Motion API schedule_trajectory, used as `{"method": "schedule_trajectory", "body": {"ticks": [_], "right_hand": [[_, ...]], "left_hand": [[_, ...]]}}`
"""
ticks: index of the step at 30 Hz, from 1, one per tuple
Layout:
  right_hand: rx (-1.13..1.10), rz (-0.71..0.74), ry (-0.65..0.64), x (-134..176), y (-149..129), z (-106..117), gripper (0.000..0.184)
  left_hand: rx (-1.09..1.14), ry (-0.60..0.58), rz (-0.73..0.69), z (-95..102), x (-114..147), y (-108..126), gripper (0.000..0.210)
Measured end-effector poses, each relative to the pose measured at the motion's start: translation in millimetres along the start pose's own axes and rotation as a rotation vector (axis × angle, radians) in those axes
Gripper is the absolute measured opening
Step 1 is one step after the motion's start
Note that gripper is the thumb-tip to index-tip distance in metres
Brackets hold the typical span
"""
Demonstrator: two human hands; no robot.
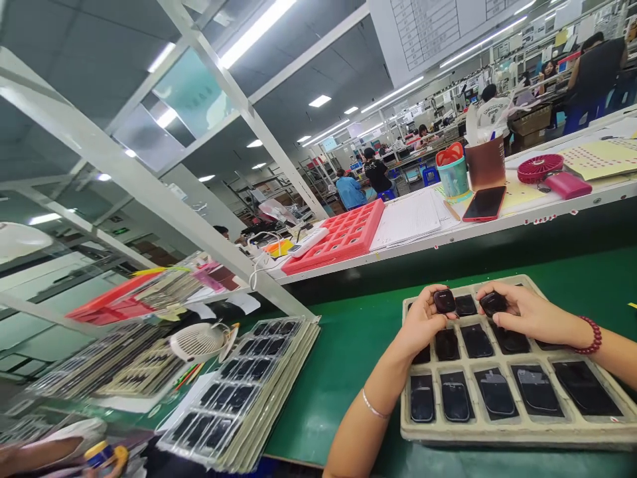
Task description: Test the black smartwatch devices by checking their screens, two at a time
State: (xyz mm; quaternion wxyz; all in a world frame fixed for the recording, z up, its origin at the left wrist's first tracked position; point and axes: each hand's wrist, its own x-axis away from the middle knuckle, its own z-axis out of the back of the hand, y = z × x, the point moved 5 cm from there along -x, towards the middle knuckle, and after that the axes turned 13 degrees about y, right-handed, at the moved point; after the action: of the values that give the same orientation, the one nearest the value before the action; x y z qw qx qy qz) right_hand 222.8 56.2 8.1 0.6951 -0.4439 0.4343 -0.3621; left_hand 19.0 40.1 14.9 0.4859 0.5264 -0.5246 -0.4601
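Observation:
My left hand (426, 315) pinches a small black rounded-square piece (444, 301) with a glossy face. A similar dark rounded piece (492, 303) is gripped between the thumb and fingers of my right hand (527, 311). Both hands hover over a beige compartment tray (448, 431), the two pieces held apart from each other. In its pockets lie several flat black glossy parts, such as a black part (497, 393) in the front row. My hands cover some pockets in the back rows.
Left of the tray, stacked trays of black parts (233, 378) stand on the green table (328, 398). A shelf behind bears a red foam tray (343, 232), papers (411, 219), a phone (484, 203) and a cup (452, 176). A co-worker's arm (44, 451) shows at lower left.

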Motion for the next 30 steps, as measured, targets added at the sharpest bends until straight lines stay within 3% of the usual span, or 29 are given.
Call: {"method": "schedule_trajectory", "body": {"ticks": [3, 9, 10, 13, 17, 22, 25, 28, 30], "right_hand": [[-0.068, -0.036, -0.003, 1, 6, 0, 0.037], [-0.175, -0.127, -0.013, -2, 31, 6, 0.056], [-0.221, -0.167, -0.017, -3, 34, 7, 0.056], [-0.359, -0.281, -0.024, -4, 34, 10, 0.047], [-0.442, -0.31, -0.03, 0, 10, 15, 0.045], [-0.57, -0.213, -0.139, 30, -51, 13, 0.046], [-0.728, -0.197, -0.237, 60, -82, 4, 0.056], [-0.864, -0.309, -0.378, 89, -94, -11, 0.059], [-0.898, -0.359, -0.383, 102, -93, -16, 0.061]], "left_hand": [[0.087, -0.061, 0.031, -4.4, 14, 16, 0.063], [0.144, -0.604, 0.29, -40.7, 121, 65, 0.07], [0.12, -0.63, 0.311, -44.9, 135, 69, 0.069], [0.046, -0.548, 0.283, -49.9, 154, 73, 0.066], [-0.015, -0.56, 0.21, -57.8, 157, 72, 0.062], [0.04, -0.497, 0.075, -57.9, 146, 73, 0.042], [0.142, -0.459, 0.054, -49.7, 118, 69, 0.042], [0.134, -0.295, 0.022, -40.9, 76, 61, 0.051], [0.106, -0.205, 0.039, -39.4, 56, 53, 0.053]]}}
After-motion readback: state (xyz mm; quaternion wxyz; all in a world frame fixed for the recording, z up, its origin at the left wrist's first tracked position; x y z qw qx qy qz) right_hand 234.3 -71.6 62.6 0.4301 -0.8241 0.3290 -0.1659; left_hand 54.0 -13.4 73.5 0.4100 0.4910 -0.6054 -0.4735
